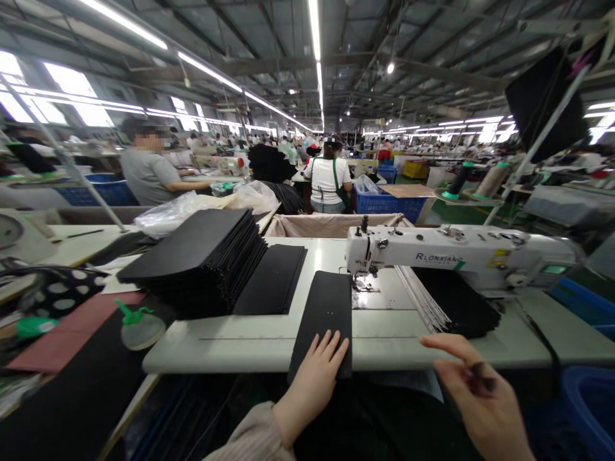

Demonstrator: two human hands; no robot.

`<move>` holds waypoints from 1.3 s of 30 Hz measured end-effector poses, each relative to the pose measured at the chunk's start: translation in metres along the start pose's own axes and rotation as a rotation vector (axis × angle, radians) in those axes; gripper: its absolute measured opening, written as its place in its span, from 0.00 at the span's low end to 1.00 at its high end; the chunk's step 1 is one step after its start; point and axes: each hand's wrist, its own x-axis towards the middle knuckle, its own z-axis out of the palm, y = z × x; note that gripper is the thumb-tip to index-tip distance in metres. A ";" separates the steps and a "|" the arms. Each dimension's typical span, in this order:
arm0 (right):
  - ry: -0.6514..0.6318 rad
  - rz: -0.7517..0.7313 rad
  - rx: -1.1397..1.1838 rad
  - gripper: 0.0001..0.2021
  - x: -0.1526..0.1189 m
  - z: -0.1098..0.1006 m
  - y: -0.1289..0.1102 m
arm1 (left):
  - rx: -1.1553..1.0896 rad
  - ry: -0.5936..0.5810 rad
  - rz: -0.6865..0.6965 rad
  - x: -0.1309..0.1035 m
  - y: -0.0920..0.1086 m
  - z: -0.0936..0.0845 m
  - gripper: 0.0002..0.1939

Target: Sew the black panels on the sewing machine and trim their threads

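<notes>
My left hand (314, 378) lies with spread fingers on the near end of a black panel (328, 307), which reaches from the table's front edge to beside the needle area of a white sewing machine (408, 250). At the right, my right hand (480, 390) hovers in front of the table edge; its index finger points left, and a small dark thing shows among its curled fingers, too blurred to name. Under the machine arm sits a stack of black pieces (459, 307) with pale strips (423, 301) along its left side.
A tall stack of black panels (192, 246) and a lower black pile (271, 278) stand left on the table (230, 346). An oil bottle (141, 326) is at the left edge. Thread cones (459, 181) stand behind the machine. Two people work farther back.
</notes>
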 end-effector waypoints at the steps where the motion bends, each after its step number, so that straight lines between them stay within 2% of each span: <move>1: -0.105 0.006 0.026 0.15 0.001 0.011 -0.002 | -0.106 -0.001 -0.022 -0.011 -0.002 -0.014 0.35; 4: -0.372 -0.015 0.094 0.22 0.005 0.036 -0.020 | -0.451 0.142 -0.098 -0.051 0.001 -0.074 0.21; 6: -0.425 -0.056 0.116 0.27 0.010 0.044 -0.037 | -0.668 0.118 -0.143 -0.072 0.012 -0.110 0.17; 7: -0.426 -0.064 0.119 0.26 0.012 0.047 -0.044 | -0.805 0.074 -0.196 -0.079 0.018 -0.121 0.19; 9: -0.442 -0.038 0.109 0.17 0.015 0.047 -0.056 | -1.039 0.023 -0.297 -0.087 0.032 -0.130 0.21; 11: -0.457 0.021 0.073 0.12 0.012 0.041 -0.061 | -1.192 0.043 -0.333 -0.086 0.044 -0.124 0.22; 15: -0.420 0.069 -0.035 0.13 -0.003 0.014 -0.057 | -1.320 0.080 -0.222 -0.075 0.063 -0.107 0.17; 19: -0.382 0.073 -0.125 0.13 -0.016 -0.016 -0.048 | -1.187 0.007 -0.103 -0.063 0.071 -0.104 0.14; 21: -0.385 0.078 -0.164 0.12 -0.022 -0.027 -0.044 | -1.124 -0.070 -0.099 -0.058 0.073 -0.101 0.15; 23: -0.349 0.075 -0.218 0.11 -0.030 -0.031 -0.042 | -1.169 -0.178 -0.147 -0.054 0.077 -0.094 0.16; 25: -0.195 0.083 -0.305 0.11 -0.039 -0.031 -0.044 | -1.302 -0.236 -0.192 -0.051 0.085 -0.084 0.14; 27: -0.017 0.107 -0.384 0.12 -0.050 -0.026 -0.051 | -1.445 -0.212 -0.199 -0.051 0.096 -0.074 0.12; 28: 0.024 0.116 -0.401 0.13 -0.055 -0.022 -0.056 | -1.504 -0.189 -0.191 -0.051 0.102 -0.069 0.11; 33: -0.131 0.102 -0.380 0.11 -0.069 0.000 -0.080 | -1.620 -0.141 -0.154 -0.055 0.124 -0.058 0.10; 39: -0.121 0.061 -0.473 0.10 -0.068 0.010 -0.082 | -1.547 -0.145 -0.109 -0.058 0.132 -0.060 0.12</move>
